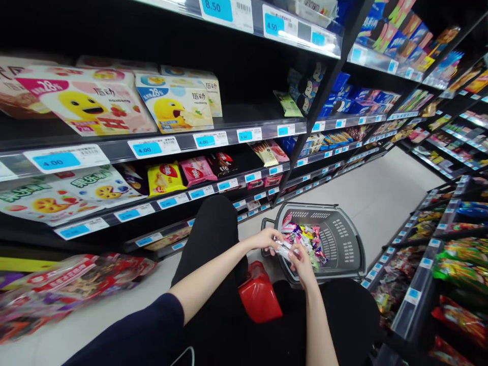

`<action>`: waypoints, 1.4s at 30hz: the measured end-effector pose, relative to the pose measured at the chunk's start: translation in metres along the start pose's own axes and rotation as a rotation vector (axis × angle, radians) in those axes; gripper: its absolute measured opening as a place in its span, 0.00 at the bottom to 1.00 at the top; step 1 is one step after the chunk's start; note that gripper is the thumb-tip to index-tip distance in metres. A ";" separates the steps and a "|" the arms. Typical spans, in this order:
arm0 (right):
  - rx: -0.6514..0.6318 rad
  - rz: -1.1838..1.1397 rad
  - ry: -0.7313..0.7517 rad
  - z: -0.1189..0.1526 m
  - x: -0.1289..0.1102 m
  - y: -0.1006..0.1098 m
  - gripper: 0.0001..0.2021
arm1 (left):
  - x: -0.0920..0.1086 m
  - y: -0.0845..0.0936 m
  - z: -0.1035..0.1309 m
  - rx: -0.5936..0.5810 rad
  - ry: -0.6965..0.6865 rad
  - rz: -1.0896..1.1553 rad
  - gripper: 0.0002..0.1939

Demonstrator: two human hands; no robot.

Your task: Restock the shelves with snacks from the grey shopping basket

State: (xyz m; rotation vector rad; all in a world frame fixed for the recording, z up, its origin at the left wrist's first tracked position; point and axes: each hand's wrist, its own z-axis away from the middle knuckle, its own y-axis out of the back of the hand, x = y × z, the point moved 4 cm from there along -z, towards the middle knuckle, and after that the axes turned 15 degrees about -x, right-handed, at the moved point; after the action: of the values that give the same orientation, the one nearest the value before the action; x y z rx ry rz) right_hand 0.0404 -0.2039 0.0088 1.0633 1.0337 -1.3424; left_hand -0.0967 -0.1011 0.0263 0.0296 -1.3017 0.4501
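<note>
My left hand (269,239) and my right hand (301,258) meet over the near left part of a grey basket (343,244). Between them is a small white item (284,249), pinched by the fingers of both hands; its exact kind is too small to tell. Colourful small wrapped packets (310,236) lie in the basket, below and beyond my hands. Under my forearms, between my knees, sits a glossy red object (261,297).
Shelves (152,137) with boxed and bagged snacks rise at the left. More shelves (414,295) with packets run along the right. A large red bag of packets (76,290) is at the lower left. Pale floor (389,188) stretches beyond the basket.
</note>
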 end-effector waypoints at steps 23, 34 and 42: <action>0.268 -0.333 0.049 -0.008 -0.001 0.016 0.20 | -0.001 -0.006 -0.010 0.170 -0.240 0.249 0.16; 0.285 -0.404 0.042 -0.010 0.000 0.016 0.23 | 0.004 -0.004 -0.009 0.286 -0.272 0.336 0.23; 0.294 -0.454 0.040 -0.008 0.003 0.020 0.21 | 0.000 0.001 -0.012 0.144 -0.265 0.516 0.28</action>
State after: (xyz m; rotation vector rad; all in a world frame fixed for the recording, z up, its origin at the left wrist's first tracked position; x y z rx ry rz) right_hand 0.0608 -0.1972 0.0038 1.1110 1.1775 -1.8910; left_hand -0.0857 -0.0968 0.0227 -0.1335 -1.5346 1.0072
